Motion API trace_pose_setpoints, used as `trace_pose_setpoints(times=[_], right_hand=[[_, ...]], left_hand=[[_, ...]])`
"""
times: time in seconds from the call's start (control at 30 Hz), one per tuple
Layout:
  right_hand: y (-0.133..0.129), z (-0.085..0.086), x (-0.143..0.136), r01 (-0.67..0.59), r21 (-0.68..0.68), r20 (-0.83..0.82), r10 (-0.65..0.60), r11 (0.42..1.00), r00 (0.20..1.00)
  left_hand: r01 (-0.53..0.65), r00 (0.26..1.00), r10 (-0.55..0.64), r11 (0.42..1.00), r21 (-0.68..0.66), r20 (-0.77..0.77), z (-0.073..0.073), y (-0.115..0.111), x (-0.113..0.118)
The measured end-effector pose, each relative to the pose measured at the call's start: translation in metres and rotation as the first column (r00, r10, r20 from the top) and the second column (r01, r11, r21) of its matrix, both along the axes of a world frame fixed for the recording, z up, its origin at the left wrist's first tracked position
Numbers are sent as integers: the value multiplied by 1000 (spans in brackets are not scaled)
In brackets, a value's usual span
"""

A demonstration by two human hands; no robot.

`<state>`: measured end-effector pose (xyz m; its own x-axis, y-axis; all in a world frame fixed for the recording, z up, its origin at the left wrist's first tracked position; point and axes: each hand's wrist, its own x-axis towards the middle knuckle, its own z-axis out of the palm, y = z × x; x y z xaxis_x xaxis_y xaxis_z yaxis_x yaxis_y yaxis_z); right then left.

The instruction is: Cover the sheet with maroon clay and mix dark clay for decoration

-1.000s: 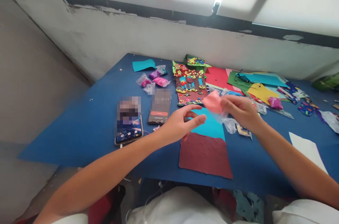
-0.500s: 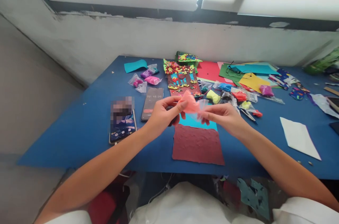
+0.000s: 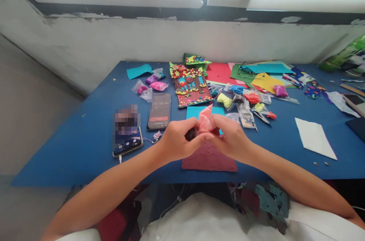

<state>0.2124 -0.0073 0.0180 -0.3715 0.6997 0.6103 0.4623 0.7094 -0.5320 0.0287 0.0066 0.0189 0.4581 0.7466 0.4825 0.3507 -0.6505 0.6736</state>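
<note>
Between my hands, above the table, is a small clear bag of coral-pink clay (image 3: pixel 205 118), one pointed corner sticking up. My left hand (image 3: pixel 177 139) is closed around its left side, with a dark round lump (image 3: pixel 190 133) showing inside the same hand. My right hand (image 3: pixel 232 137) pinches the bag from the right, and the thumbs almost meet below it. Under the hands lies a sheet with a maroon clay-covered lower part (image 3: pixel 209 161) and a bright blue upper part (image 3: pixel 194 111). Behind it rests a decorated clay house picture (image 3: pixel 192 85).
Two phones, one showing a timer (image 3: pixel 159 111) and one on a cable (image 3: pixel 128 140), lie left on the blue table (image 3: pixel 71 149). Several clay bags, a yellow one (image 3: pixel 224 100) among them, scissors (image 3: pixel 262 118) and coloured paper (image 3: pixel 222 73) spread rightward. A white sheet (image 3: pixel 315 138) lies further right.
My hands have drawn together and come lower over the maroon sheet. My right hand has moved from the bag's loose plastic end to its body, and the bag now points upward. The view has shifted slightly.
</note>
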Motion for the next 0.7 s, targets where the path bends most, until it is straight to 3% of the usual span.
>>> trace_pose_setpoints(times=[0.1,0.2,0.3,0.37,0.43,0.5,0.6,0.7], right_hand=[[-1,0,0,-35,71,56,32,997,998],[2,8,6,-19,-91,10,20,996,1000],[6,15,12,82,-193,-31,-89,978,996],[7,17,14,85,-211,-53,-99,974,994],[7,18,16,11,-280,-114,-45,960,992],[7,18,17,-86,-370,-191,14,925,981],[6,16,17,-164,-425,-233,67,890,970],[4,11,15,-98,-325,-286,1,941,958]], left_hand=[[25,999,-23,998,57,-41,-2,0,1],[-3,1000,5,995,97,-20,-1,3,1],[-26,998,36,975,220,-42,0,8,-2],[-12,996,48,901,433,-72,-1,11,-6],[-45,990,121,750,660,-70,-2,15,-11],[-74,976,202,652,754,-78,-2,18,-15],[-19,952,231,697,716,-200,0,21,-17],[-21,940,256,707,707,-228,-2,21,-14]])
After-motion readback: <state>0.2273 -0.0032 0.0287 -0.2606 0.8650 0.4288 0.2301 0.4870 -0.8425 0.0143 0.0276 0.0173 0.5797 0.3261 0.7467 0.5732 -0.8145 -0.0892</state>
